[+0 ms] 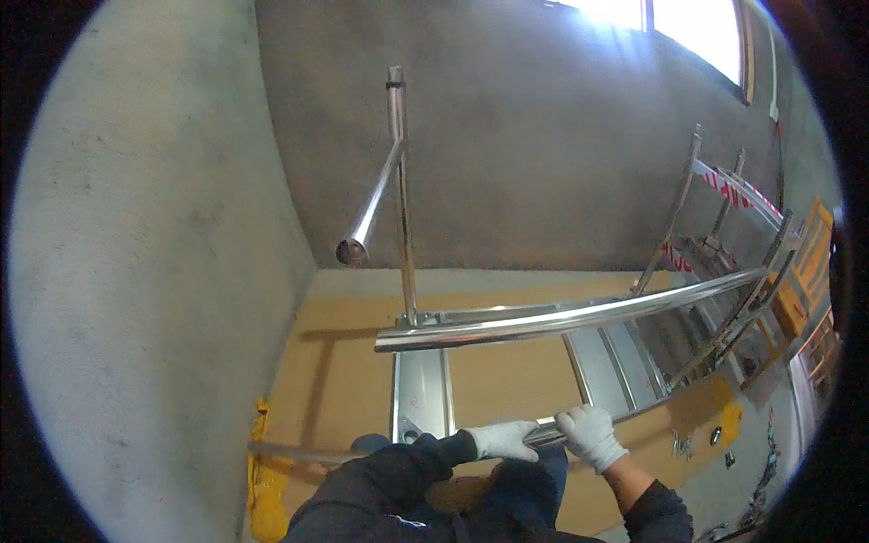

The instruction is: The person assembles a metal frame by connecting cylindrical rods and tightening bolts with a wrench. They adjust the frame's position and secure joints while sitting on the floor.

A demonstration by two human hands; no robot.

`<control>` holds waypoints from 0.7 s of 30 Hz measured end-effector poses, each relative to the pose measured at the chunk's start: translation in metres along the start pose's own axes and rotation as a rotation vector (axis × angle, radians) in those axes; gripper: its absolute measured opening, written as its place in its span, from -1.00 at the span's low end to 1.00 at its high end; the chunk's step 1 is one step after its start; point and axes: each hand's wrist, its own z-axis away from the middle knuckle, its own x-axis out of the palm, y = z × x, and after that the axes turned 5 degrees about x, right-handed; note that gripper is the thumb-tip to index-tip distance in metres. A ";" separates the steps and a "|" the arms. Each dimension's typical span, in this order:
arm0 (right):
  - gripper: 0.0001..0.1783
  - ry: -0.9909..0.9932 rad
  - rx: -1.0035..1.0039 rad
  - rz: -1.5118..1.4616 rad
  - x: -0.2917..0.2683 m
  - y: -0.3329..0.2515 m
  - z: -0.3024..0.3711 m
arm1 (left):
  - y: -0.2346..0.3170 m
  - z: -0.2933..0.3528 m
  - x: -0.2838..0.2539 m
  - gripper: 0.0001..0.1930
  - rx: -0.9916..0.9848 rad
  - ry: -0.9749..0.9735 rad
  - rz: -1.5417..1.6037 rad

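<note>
Metal bar [546,433] lies along the near side of a low metal frame [422,376], above the near part of the tan sheet [507,380] on the floor. What could go wrong is a slip: smooth gloves on polished metal may slide if both hands push hard, and fingers could be pinched against the frame. Rising quickly might bring the head or an arm against the long polished tube [561,321], whose left end looks free. Small metal parts [682,443] near the sheet's right edge could be scattered by a careless foot.

The left hand [505,441] reaches across from the lower left, forearm bent and nearly level, its fingers closed around the bar. The right hand [590,434] comes up from the lower right, wrist bare below the glove, its fingers clenched about the bar just beside it.
</note>
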 end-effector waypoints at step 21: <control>-0.76 0.175 0.059 -0.023 -0.115 0.034 0.030 | 0.130 0.074 0.005 -0.39 -0.268 -0.237 1.267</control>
